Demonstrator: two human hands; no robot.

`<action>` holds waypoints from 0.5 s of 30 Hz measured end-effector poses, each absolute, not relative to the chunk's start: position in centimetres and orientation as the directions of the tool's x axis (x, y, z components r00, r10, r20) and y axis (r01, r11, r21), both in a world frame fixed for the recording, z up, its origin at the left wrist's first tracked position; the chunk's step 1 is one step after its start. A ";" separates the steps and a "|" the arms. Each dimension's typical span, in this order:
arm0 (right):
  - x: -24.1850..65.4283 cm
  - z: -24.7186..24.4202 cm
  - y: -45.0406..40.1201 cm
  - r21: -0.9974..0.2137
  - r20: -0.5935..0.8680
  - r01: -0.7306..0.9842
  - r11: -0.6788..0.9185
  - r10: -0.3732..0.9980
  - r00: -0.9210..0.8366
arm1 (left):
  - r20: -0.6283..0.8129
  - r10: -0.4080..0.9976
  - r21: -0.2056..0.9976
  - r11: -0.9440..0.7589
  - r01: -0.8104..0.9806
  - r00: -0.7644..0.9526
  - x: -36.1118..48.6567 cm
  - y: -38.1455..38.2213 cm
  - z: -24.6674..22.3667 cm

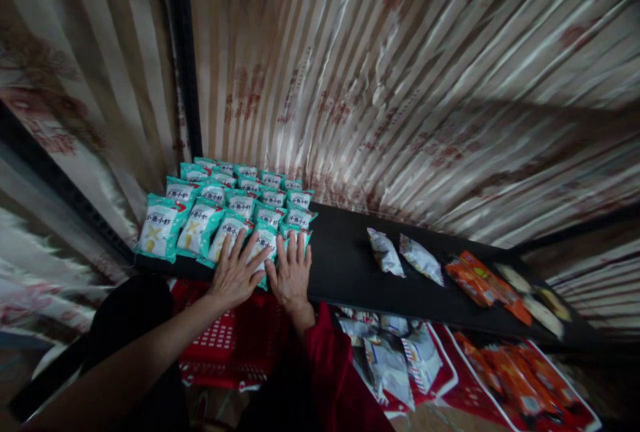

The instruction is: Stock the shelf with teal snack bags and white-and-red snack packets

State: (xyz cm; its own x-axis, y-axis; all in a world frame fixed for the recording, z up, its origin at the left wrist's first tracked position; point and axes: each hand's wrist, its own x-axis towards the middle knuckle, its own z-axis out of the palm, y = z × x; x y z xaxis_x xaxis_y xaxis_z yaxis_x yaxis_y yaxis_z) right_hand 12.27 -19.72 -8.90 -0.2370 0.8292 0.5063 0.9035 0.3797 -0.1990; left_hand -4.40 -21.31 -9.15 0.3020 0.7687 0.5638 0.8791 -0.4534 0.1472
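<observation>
Teal-and-white snack bags [241, 204] stand in several tight rows at the left end of a black shelf [335, 245]. My left hand [235, 272] lies with spread fingers against the front bags, over the lower part of a snack bag [231, 231] and the one beside it. My right hand [291, 275] presses flat on the front bag at the right end of the row, its fingers stretched out and covering much of it. Both hands touch the bags from the front without gripping any.
Two silver-white bags [385, 252] and orange packets [483, 279] lie farther right on the shelf, with pale packets [543, 312] at its end. Below are a red basket [240, 335], a basket of white bags [390, 365] and one of orange packets [523, 379]. Striped curtains [320, 72] hang behind.
</observation>
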 end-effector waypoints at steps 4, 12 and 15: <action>12.3 -9.3 -19.2 -0.206 0.511 0.904 0.373 0.829 -0.225 | 0.553 0.770 0.133 -0.458 0.879 0.318 -4.3 -20.7 -9.4; 12.3 -9.4 -19.0 -0.205 0.497 0.912 0.357 0.840 -0.217 | 0.566 0.764 0.148 -0.464 0.873 0.310 -4.1 -20.2 -9.4; 12.3 -9.5 -18.8 -0.186 0.495 0.919 0.347 0.841 -0.218 | 0.564 0.766 0.151 -0.462 0.874 0.308 -4.0 -20.0 -9.4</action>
